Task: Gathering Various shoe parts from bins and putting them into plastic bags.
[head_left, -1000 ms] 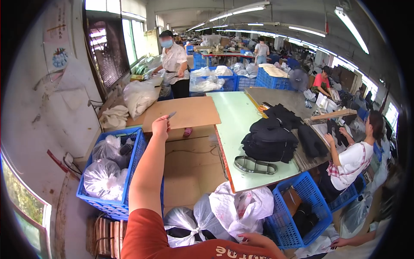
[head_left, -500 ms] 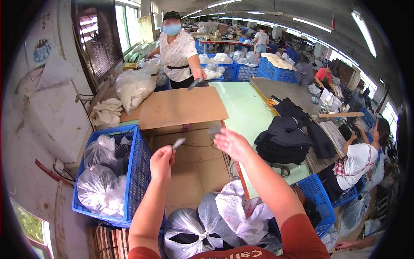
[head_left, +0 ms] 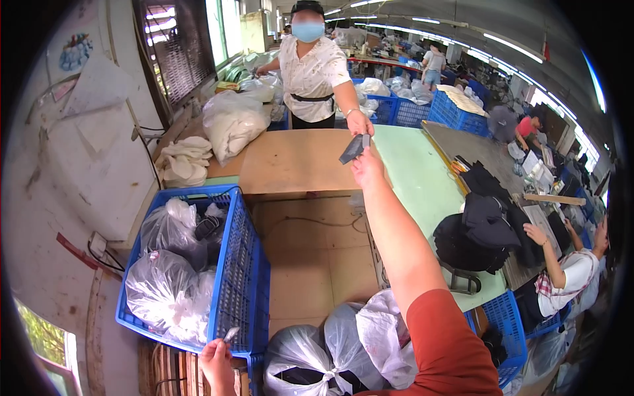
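pinching a flat dark grey piece between thumb and fingers, the right hand is raised at the end of an outstretched arm, above the right end of a brown board. at the upper end of that piece is a co-worker's hand, very near the person's fingertips; whether it grips the piece too, i cannot tell. the left hand is low and well apart from the right, its fingers closed on a small grey piece that sticks up beside the near corner of a blue crate. clear plastic bags fill that crate. between the forearms, lower down, sit a knotted clear bag with dark contents and a white sack. to the right of the outstretched arm, a pale green tabletop bears a heap of black fabric, with a dark frame just beside its near side. at the board's left lie cream cloth pieces and a stuffed clear bag. the co-worker stands beyond the board.
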